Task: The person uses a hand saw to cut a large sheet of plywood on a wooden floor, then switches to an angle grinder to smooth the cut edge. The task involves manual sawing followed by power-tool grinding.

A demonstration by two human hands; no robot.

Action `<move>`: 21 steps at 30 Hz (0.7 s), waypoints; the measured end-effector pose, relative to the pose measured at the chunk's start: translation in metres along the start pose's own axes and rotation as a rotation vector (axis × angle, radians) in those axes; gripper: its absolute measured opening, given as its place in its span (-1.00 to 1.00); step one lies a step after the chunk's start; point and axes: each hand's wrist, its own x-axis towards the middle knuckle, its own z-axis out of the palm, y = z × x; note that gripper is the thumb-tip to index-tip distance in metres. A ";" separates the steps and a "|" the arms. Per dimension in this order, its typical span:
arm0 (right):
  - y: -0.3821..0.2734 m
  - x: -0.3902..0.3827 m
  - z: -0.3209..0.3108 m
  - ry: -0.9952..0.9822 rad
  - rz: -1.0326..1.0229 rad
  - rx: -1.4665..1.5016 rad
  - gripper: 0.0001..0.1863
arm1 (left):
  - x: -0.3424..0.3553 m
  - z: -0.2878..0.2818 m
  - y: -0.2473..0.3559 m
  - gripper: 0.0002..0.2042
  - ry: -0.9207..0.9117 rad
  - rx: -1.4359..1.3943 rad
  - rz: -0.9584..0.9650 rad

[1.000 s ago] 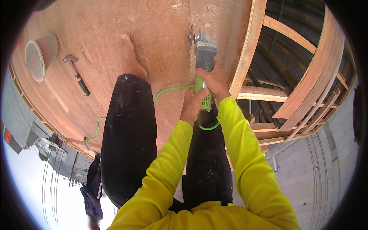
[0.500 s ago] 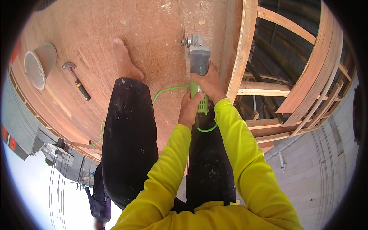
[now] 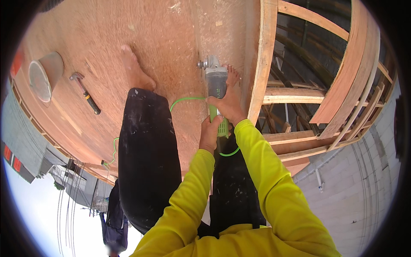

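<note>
Both my hands are wrapped round a green and grey angle grinder (image 3: pixel 217 83). My left hand (image 3: pixel 209 132) grips its green rear body, while my right hand (image 3: pixel 230 103) holds it farther forward, near the grey section. The grinder's metal head points away from me, its spindle turned left over the plywood sheet (image 3: pixel 171 55). A green power cord (image 3: pixel 188 99) runs left from beside the tool and loops below it. My bare right foot is close beside the grinder's head; the left foot rests flat on the plywood.
A claw hammer (image 3: pixel 85 93) lies on the plywood to the left, next to a tipped whitish bucket (image 3: pixel 46 76). On the right, a timber frame (image 3: pixel 263 55) borders openings over a dark space with beams. A grey block wall (image 3: pixel 342 192) stands at lower right.
The grinder and both hands have come nearer to me and slightly left. My grip on the tool looks the same.
</note>
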 end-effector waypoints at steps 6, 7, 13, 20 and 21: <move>0.008 -0.036 -0.006 -0.094 0.366 0.251 0.02 | -0.031 0.006 -0.008 -0.66 -0.007 0.007 -0.043; 0.001 -0.042 -0.007 -0.074 0.341 0.252 -0.02 | -0.034 0.004 -0.005 -0.63 -0.028 0.036 -0.054; -0.027 -0.093 -0.044 0.026 0.332 0.422 -0.20 | -0.072 0.016 0.000 -0.58 -0.215 0.173 -0.090; 0.025 -0.119 -0.021 0.140 0.216 0.522 -0.30 | -0.051 -0.029 -0.049 -0.56 -0.145 0.052 -0.072; 0.037 -0.103 -0.021 0.161 0.196 0.587 -0.32 | -0.025 -0.027 -0.050 -0.57 -0.059 0.169 0.091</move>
